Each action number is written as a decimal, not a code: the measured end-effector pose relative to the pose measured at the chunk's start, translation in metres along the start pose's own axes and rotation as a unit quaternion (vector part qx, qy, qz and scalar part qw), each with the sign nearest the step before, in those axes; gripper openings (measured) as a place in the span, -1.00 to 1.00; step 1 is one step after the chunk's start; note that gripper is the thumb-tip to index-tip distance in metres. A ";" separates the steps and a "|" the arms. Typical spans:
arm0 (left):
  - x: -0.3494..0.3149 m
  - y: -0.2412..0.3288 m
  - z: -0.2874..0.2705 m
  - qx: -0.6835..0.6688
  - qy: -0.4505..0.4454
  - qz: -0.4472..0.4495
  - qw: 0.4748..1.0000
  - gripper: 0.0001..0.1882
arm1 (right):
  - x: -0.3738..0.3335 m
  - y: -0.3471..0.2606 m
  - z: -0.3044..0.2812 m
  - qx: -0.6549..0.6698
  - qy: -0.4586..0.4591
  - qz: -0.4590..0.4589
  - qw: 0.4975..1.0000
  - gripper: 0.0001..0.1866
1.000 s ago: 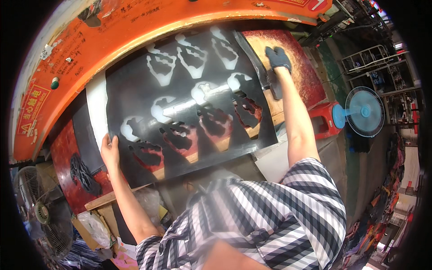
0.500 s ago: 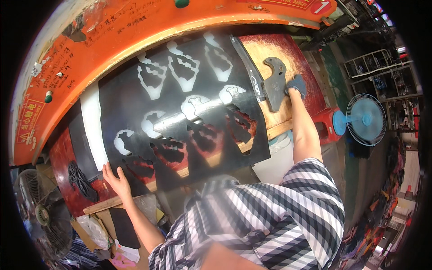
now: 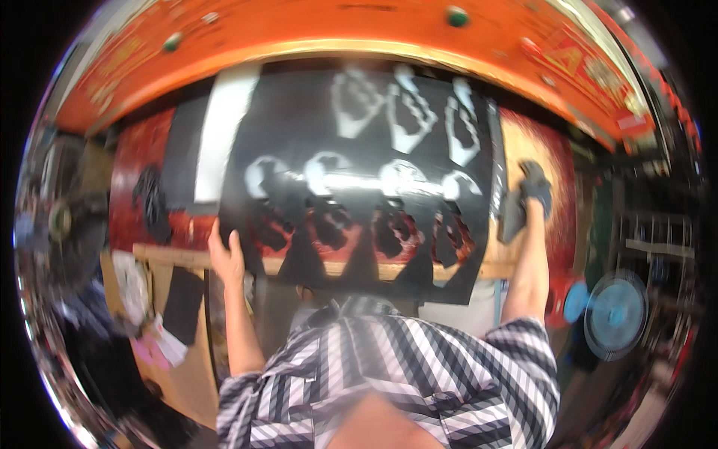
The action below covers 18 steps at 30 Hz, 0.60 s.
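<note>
Since half a second ago, the gloved right hand has shifted from beside the dark grey flat piece to over it, above the tan board; I cannot tell whether its fingers close on it. Just left lies the black sheet with rows of cut-out shapes, reaching past the table's near edge. At the sheet's lower left edge, the bare left hand has thumb and fingers parted. Farther left lie a white strip and a dark bundle. Beyond everything runs an orange beam; a blue fan stands at right.
</note>
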State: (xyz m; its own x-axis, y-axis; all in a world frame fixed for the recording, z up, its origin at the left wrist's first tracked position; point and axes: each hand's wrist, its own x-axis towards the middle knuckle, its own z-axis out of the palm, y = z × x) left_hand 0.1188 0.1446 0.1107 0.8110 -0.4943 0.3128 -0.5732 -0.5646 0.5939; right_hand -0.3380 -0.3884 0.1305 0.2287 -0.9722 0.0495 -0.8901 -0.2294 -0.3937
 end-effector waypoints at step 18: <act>0.034 -0.023 -0.010 -0.146 -0.122 -0.058 0.980 -0.83 | -0.010 -0.126 -0.071 0.432 -0.042 -0.047 0.900 -0.66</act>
State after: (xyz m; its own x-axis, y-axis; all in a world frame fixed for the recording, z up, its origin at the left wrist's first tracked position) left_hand 0.1604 0.1472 0.1150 0.7964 -0.6012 0.0662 -0.3927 -0.4308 0.8125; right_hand -0.2566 -0.3530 0.2446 0.3485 -0.9351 0.0641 -0.2350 -0.1534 -0.9598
